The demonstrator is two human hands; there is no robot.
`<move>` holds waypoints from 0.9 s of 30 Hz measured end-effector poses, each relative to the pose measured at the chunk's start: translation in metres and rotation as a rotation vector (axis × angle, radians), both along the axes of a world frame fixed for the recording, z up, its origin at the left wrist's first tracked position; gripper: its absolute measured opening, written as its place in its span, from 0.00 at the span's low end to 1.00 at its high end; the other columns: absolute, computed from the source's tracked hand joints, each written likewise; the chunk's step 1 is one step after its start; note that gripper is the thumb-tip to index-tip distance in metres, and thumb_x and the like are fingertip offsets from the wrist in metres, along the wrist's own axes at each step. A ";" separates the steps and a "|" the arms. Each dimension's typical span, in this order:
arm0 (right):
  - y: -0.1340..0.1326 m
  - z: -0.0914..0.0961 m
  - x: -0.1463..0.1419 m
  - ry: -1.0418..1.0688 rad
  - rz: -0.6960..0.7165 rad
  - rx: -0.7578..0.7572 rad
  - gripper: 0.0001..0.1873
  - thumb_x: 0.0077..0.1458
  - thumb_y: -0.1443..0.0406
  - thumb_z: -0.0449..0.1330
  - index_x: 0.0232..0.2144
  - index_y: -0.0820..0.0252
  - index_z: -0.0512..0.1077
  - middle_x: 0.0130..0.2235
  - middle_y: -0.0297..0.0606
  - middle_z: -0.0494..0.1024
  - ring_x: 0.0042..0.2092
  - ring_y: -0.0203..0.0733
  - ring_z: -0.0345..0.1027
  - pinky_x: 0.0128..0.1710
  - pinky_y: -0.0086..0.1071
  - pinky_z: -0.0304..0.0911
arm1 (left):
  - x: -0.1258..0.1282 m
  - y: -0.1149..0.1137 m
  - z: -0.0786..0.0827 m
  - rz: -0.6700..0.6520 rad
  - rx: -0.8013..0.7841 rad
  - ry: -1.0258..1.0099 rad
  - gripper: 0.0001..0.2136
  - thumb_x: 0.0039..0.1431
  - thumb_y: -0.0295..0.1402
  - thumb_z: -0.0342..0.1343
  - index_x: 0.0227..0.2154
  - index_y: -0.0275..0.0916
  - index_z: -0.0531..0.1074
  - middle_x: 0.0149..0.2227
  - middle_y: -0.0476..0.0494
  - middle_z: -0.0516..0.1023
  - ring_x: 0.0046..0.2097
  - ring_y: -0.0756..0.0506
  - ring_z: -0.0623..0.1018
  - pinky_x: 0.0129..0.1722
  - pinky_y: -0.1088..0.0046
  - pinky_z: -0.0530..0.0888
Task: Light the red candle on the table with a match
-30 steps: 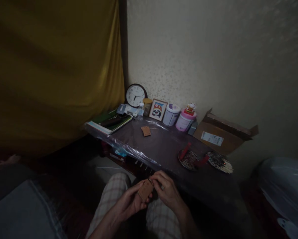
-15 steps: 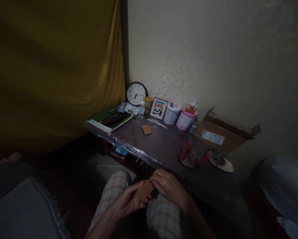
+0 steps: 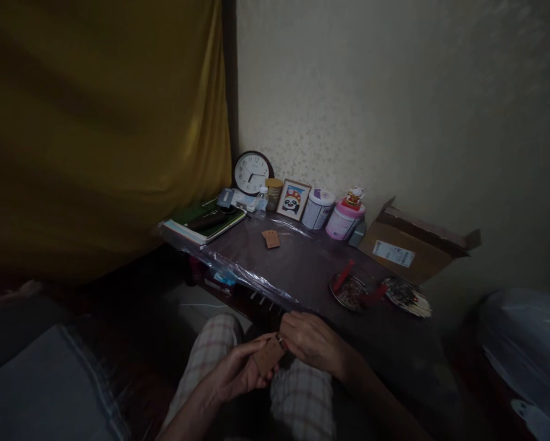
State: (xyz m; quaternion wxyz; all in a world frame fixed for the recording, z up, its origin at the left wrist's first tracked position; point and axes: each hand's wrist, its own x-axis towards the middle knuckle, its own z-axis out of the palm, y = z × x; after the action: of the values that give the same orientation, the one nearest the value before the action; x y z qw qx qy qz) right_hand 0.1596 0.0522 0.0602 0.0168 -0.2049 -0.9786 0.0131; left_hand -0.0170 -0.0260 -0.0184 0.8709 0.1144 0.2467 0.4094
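My left hand is closed on a small brown card, holding it tilted over my lap in checked trousers. My right hand pinches at the card's upper right corner, where a small pale bit shows; what it grips is too small to name. Both hands hover just in front of the near edge of a low dark table covered in clear plastic. A second brown card lies flat on the table further back.
Along the wall stand a clock, a framed picture, two tubs, and an open cardboard box. Books lie at the left. A dish with red pieces and a bundle of sticks sit at the right. A yellow curtain hangs left.
My right hand has shifted slightly right and up along the card's corner. The left hand and card have barely moved. The view rose a little.
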 end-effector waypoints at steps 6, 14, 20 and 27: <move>0.012 -0.015 0.016 0.218 -0.145 -0.202 0.11 0.51 0.76 0.51 0.32 0.58 0.68 0.32 0.33 0.71 0.34 0.36 0.66 0.34 0.27 0.60 | -0.001 -0.001 0.003 0.035 0.072 -0.031 0.20 0.59 0.33 0.48 0.55 0.41 0.64 0.35 0.42 0.79 0.32 0.47 0.77 0.29 0.74 0.67; 0.016 -0.040 0.026 0.848 -0.567 -0.716 0.04 0.51 0.65 0.57 0.27 0.60 0.71 0.29 0.33 0.70 0.32 0.37 0.66 0.33 0.29 0.60 | 0.000 0.003 0.002 0.097 0.173 -0.056 0.22 0.59 0.31 0.48 0.57 0.47 0.58 0.40 0.42 0.77 0.38 0.45 0.78 0.34 0.70 0.70; -0.013 -0.051 0.014 1.095 -0.653 -0.896 0.07 0.50 0.61 0.60 0.27 0.59 0.68 0.28 0.31 0.70 0.32 0.36 0.65 0.33 0.27 0.60 | 0.003 0.007 0.007 0.147 0.204 -0.056 0.21 0.60 0.29 0.48 0.57 0.46 0.57 0.41 0.41 0.77 0.41 0.43 0.78 0.38 0.68 0.70; -0.034 -0.061 0.005 1.038 -0.534 -0.631 0.05 0.54 0.63 0.58 0.29 0.58 0.68 0.32 0.34 0.72 0.35 0.36 0.67 0.36 0.28 0.62 | 0.004 0.011 0.011 0.259 0.206 -0.087 0.23 0.59 0.29 0.50 0.57 0.47 0.57 0.43 0.41 0.77 0.42 0.43 0.78 0.42 0.66 0.69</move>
State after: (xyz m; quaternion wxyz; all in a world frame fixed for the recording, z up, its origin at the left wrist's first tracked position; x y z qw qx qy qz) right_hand 0.1644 0.0181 -0.0013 0.4280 -0.4024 -0.7083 0.3914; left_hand -0.0135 -0.0148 -0.0073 0.8043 0.1525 0.1782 0.5459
